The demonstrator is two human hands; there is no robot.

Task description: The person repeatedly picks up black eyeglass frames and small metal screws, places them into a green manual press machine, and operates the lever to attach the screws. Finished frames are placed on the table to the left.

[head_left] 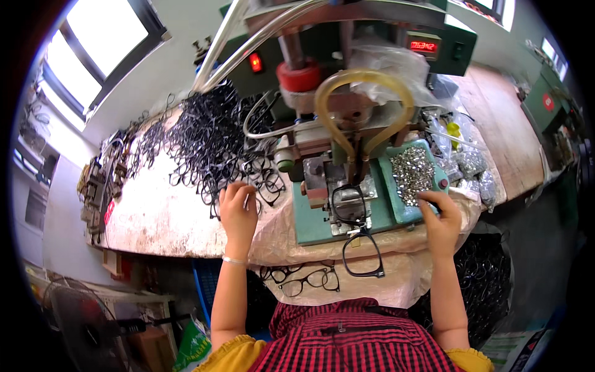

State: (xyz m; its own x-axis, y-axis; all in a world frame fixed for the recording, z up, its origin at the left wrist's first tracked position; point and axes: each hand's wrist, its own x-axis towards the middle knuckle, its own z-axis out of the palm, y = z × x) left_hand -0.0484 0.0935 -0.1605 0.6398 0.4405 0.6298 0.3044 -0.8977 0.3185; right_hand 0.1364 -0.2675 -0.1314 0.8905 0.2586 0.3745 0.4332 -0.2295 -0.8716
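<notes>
At the near edge of a heap of black eyeglass frames (211,136), my left hand (238,209) has its fingers bent together; what they hold, if anything, is hidden. My right hand (442,220) reaches over the near right side of a green tray (406,216). Its thumb and forefinger pinch at the small shiny metal parts (411,173) there; anything between the fingertips is too small to make out. Between my hands, a black glasses frame (363,254) rests in the metal fixture (339,228) of a press, one rim under the press head and the other hanging toward me.
The press (356,115) stands before me with a bent yellowish hose (364,75) and a lit red display (423,46). Bags of metal parts (472,163) lie at the right. More glasses frames (310,280) are at my lap. A fan (77,322) stands lower left.
</notes>
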